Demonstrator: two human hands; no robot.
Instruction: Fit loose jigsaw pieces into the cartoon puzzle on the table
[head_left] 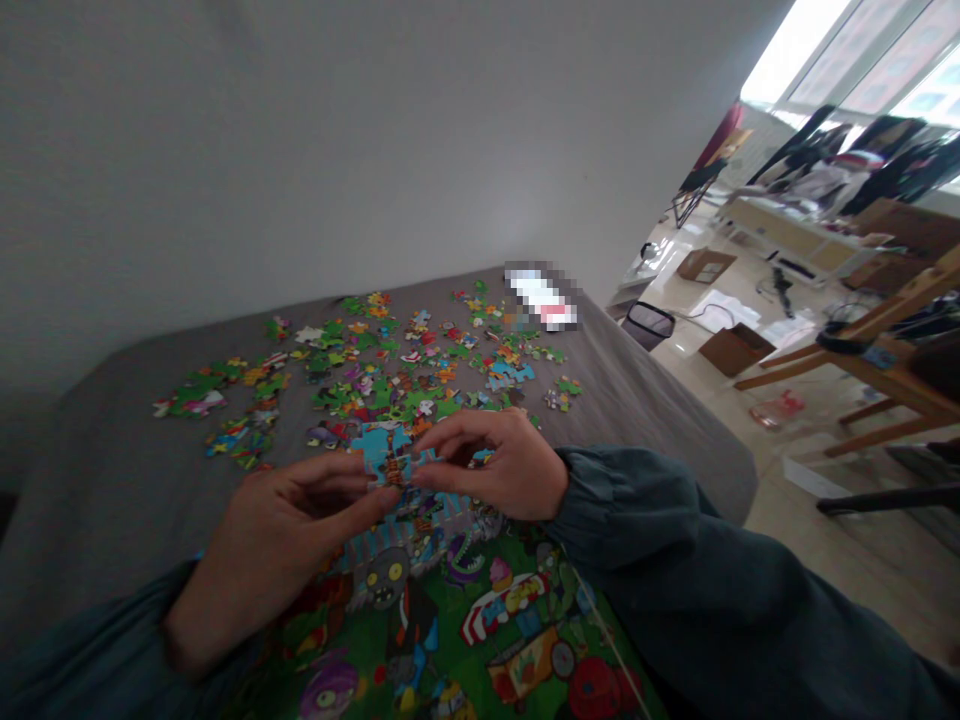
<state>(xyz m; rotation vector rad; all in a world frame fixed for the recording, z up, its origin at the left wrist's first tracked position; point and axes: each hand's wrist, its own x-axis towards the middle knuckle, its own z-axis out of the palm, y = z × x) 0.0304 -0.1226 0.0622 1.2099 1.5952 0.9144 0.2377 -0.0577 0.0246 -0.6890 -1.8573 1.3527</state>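
Hands | you pinch a puzzle piece between both fingertips, aligning edges | loose pieces spread for choosing

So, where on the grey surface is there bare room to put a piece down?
Bare grey cloth lies left of the loose pieces, and more between them and the right edge. The middle is crowded, from the loose pieces down to the left hand, right hand and picture sheet.

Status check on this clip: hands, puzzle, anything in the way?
Left hand and right hand both pinching one small joined puzzle cluster above the picture sheet. Loose pieces scattered beyond on grey cloth. Nothing blocking.
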